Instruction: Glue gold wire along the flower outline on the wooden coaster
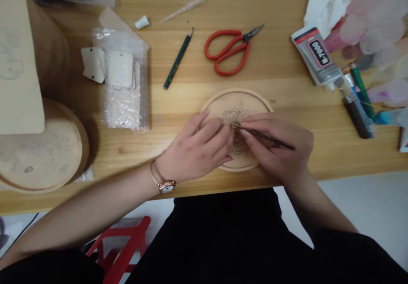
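Observation:
A round wooden board (pixel 216 101) with a raised rim lies near the table's front edge, with dark curved flower-like outlines (pixel 239 148) on its face. My left hand (pixel 200 146) rests palm down over the board's left side, fingers bent, the outer one apart at the rim. Its fingertips reach the middle of the design. From the right, my right hand (pixel 280 139) pinches a slim dark tool (pixel 270 139) between thumb and fingers, its tip at the design's centre beside the left fingertips. The tool's exact kind is unclear, and the hands hide part of the drawing.
Beyond the board lie red-handled scissors (pixel 228 51), a dark green pencil (pixel 178 59) and a plastic pipette (pixel 200 1). Bagged cards (pixel 124 88) and another round wooden piece (pixel 41 148) are at left. A glue tube (pixel 315 57), brushes and small bottles (pixel 379 33) crowd the right.

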`<state>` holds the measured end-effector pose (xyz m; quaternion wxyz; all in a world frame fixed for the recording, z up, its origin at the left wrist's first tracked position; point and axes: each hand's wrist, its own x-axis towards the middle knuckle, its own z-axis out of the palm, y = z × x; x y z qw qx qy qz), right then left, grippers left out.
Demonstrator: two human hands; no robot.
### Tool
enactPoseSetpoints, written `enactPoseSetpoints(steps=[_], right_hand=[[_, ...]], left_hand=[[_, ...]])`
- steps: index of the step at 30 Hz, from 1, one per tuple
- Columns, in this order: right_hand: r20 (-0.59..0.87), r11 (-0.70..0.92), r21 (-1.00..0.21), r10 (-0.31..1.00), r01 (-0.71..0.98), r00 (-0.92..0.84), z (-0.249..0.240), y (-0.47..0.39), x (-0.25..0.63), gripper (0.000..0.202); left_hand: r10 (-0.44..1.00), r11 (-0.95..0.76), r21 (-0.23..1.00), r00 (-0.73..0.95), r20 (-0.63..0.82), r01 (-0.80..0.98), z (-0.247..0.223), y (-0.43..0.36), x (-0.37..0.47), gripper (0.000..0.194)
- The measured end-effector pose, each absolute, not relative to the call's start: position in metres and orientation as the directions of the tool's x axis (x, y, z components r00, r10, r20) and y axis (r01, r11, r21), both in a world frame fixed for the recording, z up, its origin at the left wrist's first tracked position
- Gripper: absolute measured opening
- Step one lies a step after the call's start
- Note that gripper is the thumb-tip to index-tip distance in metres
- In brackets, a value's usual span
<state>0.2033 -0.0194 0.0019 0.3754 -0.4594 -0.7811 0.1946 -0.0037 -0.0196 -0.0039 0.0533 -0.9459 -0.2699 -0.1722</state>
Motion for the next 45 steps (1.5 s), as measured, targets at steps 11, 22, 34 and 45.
enactPoseSetpoints(steps=[11,22,34,45], right_hand=[[0.395,0.473,-0.713,0.881,0.518,-0.261,-0.0024,-0.0199,0.2024,0.032],[0.401,0.478,-0.69,0.878,0.544,-0.262,-0.0035,-0.0218,0.2024,0.027],[0.437,0.516,-0.624,0.853,0.587,-0.285,-0.0041,-0.0238,0.2019,0.03],[0.45,0.529,-0.603,0.843,0.597,-0.293,-0.0037,-0.0239,0.2016,0.029]], left_hand=[[0.497,-0.846,-0.004,0.792,0.356,0.533,-0.002,-0.0186,-0.0032,0.035],[0.502,-0.846,0.014,0.786,0.361,0.534,-0.0038,-0.0176,-0.0037,0.037],[0.507,-0.85,0.057,0.784,0.358,0.524,-0.0036,-0.017,-0.0036,0.037],[0.509,-0.846,0.05,0.777,0.371,0.53,-0.0034,-0.0169,-0.0028,0.037]])
